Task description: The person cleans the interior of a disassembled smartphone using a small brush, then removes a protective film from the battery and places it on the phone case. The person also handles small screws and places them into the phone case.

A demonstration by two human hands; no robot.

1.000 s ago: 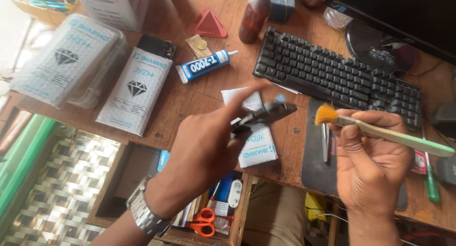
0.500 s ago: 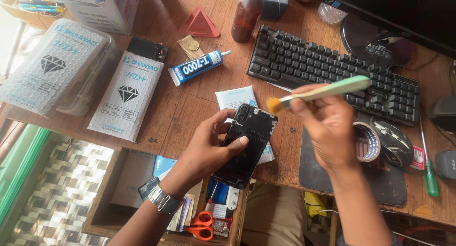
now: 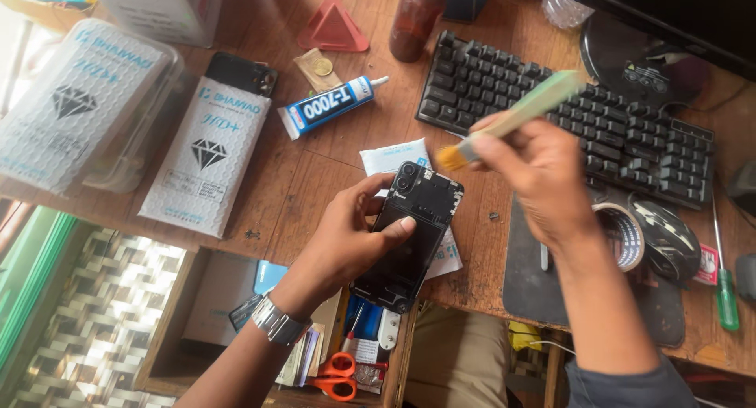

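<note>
- The left hand point(image 3: 346, 242) grips an opened black phone point(image 3: 409, 235), its back cover off and inner parts showing; the thumb lies across the phone's middle and the fingers wrap round its left edge, clamped on it.
- The phone hangs tilted just in front of the black keyboard point(image 3: 567, 116), over the near edge of the wooden desk point(image 3: 315, 164), with its camera end pointing toward the keyboard.
- The right hand point(image 3: 543, 179) is closed round a pale green brush point(image 3: 520, 113), the handle slanting up over the keyboard; the orange bristles sit just right of the phone's top corner, blurred, so I cannot tell whether they touch it.
- A white packet point(image 3: 391, 155) lies flat on the desk under the phone, near the keyboard's left front corner.
- A glue tube point(image 3: 331, 106) with a dark blue label lies left of the keyboard, nozzle toward it.
- A red triangular pick point(image 3: 332, 28) and a brown bottle point(image 3: 413, 18) stand beyond the keyboard's left end.
- A roll of tape point(image 3: 626, 235) and a dark mouse point(image 3: 665, 239) rest on a black mat point(image 3: 528, 274) in front of the keyboard's right half.
- Orange-handled scissors point(image 3: 339, 374) lie in an open drawer below, well in front of the keyboard.
</note>
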